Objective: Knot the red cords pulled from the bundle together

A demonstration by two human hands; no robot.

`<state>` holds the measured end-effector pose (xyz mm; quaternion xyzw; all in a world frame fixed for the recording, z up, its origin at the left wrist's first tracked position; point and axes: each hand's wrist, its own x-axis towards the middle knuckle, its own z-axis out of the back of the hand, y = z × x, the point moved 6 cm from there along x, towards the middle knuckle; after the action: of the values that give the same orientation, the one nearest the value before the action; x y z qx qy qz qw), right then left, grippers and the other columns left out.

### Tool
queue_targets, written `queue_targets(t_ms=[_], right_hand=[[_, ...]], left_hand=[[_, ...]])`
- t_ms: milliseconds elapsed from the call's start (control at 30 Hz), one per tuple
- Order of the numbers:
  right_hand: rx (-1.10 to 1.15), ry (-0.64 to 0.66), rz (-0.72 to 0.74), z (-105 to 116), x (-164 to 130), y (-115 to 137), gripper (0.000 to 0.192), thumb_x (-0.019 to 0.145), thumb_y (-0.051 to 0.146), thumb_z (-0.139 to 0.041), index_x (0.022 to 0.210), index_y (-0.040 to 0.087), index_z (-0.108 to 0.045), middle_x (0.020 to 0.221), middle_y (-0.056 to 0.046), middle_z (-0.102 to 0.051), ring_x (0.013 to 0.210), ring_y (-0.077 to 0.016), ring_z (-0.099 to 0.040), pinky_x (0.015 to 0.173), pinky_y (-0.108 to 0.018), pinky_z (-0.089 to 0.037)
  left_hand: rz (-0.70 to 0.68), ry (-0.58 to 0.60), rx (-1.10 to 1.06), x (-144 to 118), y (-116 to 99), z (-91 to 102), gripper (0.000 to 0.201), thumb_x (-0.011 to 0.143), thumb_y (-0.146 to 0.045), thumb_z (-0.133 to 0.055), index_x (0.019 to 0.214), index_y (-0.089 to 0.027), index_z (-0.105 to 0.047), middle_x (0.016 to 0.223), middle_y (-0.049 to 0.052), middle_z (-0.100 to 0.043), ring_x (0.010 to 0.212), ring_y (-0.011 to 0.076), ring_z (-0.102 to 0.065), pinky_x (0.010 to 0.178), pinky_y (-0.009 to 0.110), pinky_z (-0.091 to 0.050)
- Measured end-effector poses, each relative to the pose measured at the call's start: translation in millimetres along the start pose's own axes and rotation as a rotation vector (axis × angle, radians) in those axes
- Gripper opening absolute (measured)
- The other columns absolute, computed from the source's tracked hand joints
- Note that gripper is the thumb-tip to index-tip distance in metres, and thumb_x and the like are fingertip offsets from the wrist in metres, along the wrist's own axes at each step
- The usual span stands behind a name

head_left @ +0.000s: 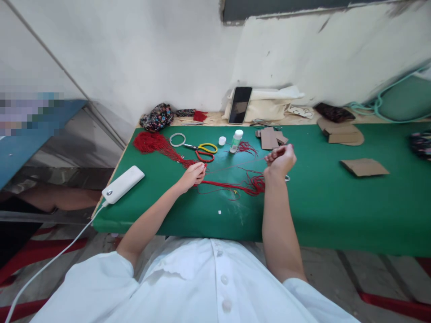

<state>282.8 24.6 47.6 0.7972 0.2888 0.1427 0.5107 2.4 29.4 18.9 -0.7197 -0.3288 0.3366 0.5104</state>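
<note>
My left hand (193,176) is closed on a bundle of red cord (222,184) over the green tabletop. From that hand a thin red strand (240,165) stretches to my right hand (280,160), which is raised a little and pinches its other end. Beyond my left hand the cords fan out into a tangled red heap (150,142). The bundle's other end curls in loose loops beside my right wrist. Scissors (206,151) with one yellow and one red handle lie behind my left hand. A white-capped bottle (236,141) stands between the hands, farther back.
A white power bank (123,185) with a cable lies at the left edge. At the back are a ring (177,140), a small white cap (222,141) and a phone (240,105) leaning on cream cloth. Cardboard pieces (269,138) lie toward the right. Another person's arm (60,199) shows at left.
</note>
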Motion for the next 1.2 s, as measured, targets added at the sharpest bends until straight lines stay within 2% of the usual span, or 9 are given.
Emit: queue_targets(t_ms=[233, 333, 467, 567, 700, 733, 867, 967, 1200], right_hand=[[0.090, -0.321, 0.146, 33, 10, 9, 0.034, 0.093, 0.027, -0.021, 0.059, 0.022, -0.022, 0.051, 0.006, -0.020, 0.039, -0.0089, -0.020, 0.037, -0.022, -0.018], [0.115, -0.362, 0.238, 40, 13, 12, 0.038, 0.095, 0.035, -0.017, 0.060, 0.023, -0.025, 0.055, 0.004, -0.023, 0.040, -0.0096, -0.022, 0.039, -0.024, -0.019], [0.068, -0.338, 0.439, 36, 7, 19, 0.042, 0.096, 0.042, -0.012, 0.061, 0.025, -0.028, 0.053, 0.004, -0.024, 0.043, -0.0107, -0.026, 0.044, -0.026, -0.023], [-0.148, -0.120, 0.559, 11, -5, 18, 0.045, 0.095, 0.054, -0.013, 0.067, 0.025, -0.033, 0.055, 0.004, -0.029, 0.046, -0.0117, -0.029, 0.046, -0.026, -0.024], [-0.548, 0.364, 0.579, -39, -40, -14, 0.048, 0.096, 0.057, -0.016, 0.072, 0.023, -0.041, 0.057, 0.003, -0.040, 0.050, -0.0126, -0.039, 0.052, -0.025, -0.032], [-0.791, 0.600, 0.626, -57, -58, -29, 0.050, 0.098, 0.049, -0.006, 0.079, 0.022, -0.044, 0.062, 0.001, -0.045, 0.056, -0.0137, -0.045, 0.058, -0.025, -0.036], [-1.038, 0.997, 0.672, -81, -111, -69, 0.023, 0.092, 0.039, -0.047, 0.086, 0.020, -0.057, 0.083, -0.006, -0.063, 0.077, -0.0178, -0.056, 0.072, -0.028, -0.040], [-1.191, 1.129, 0.698, -84, -128, -83, 0.013, 0.087, 0.028, -0.056, 0.092, 0.017, -0.061, 0.100, -0.012, -0.064, 0.088, -0.0219, -0.057, 0.080, -0.031, -0.040], [-1.396, 1.172, 0.705, -80, -120, -86, 0.018, 0.092, 0.024, -0.049, 0.103, 0.014, -0.060, 0.107, -0.014, -0.062, 0.095, -0.0240, -0.056, 0.082, -0.034, -0.041]], left_hand=[[-0.101, -0.018, -0.009, 0, -3, 0.3, 0.039, 0.087, -0.048, -0.055, 0.068, -0.018, -0.039, 0.052, -0.008, -0.032, 0.042, 0.0045, -0.030, 0.043, 0.019, -0.023], [-0.274, -0.066, 0.005, -4, -15, 2.2, 0.040, 0.087, -0.050, -0.055, 0.068, -0.018, -0.041, 0.058, -0.004, -0.042, 0.056, 0.0072, -0.042, 0.059, 0.021, -0.037], [-0.474, -0.209, 0.032, -12, -31, 9.5, 0.043, 0.086, -0.052, -0.055, 0.064, -0.018, -0.042, 0.066, 0.000, -0.047, 0.068, 0.0103, -0.047, 0.072, 0.025, -0.041], [-0.535, -0.308, -0.019, -19, -39, 15.1, 0.044, 0.088, -0.051, -0.053, 0.062, -0.018, -0.039, 0.063, 0.000, -0.043, 0.066, 0.0110, -0.045, 0.070, 0.026, -0.040], [-0.502, -0.260, -0.115, -20, -40, 13.7, 0.044, 0.090, -0.050, -0.051, 0.064, -0.019, -0.034, 0.052, -0.003, -0.033, 0.052, 0.0098, -0.039, 0.057, 0.025, -0.037], [-0.479, -0.237, -0.137, -19, -39, 12.8, 0.043, 0.090, -0.051, -0.051, 0.065, -0.020, -0.034, 0.051, -0.004, -0.032, 0.048, 0.0089, -0.037, 0.053, 0.024, -0.035], [-0.399, -0.192, -0.169, -12, -30, 11.7, 0.041, 0.088, -0.051, -0.054, 0.070, -0.020, -0.036, 0.051, -0.007, -0.035, 0.041, 0.0055, -0.032, 0.045, 0.021, -0.027], [-0.358, -0.200, -0.181, -7, -26, 12.7, 0.039, 0.086, -0.049, -0.058, 0.072, -0.019, -0.038, 0.050, -0.008, -0.034, 0.038, 0.0038, -0.030, 0.041, 0.020, -0.022], [-0.269, -0.169, -0.138, -5, -20, 9.1, 0.039, 0.084, -0.050, -0.060, 0.072, -0.019, -0.040, 0.050, -0.009, -0.036, 0.037, 0.0027, -0.030, 0.039, 0.019, -0.020]])
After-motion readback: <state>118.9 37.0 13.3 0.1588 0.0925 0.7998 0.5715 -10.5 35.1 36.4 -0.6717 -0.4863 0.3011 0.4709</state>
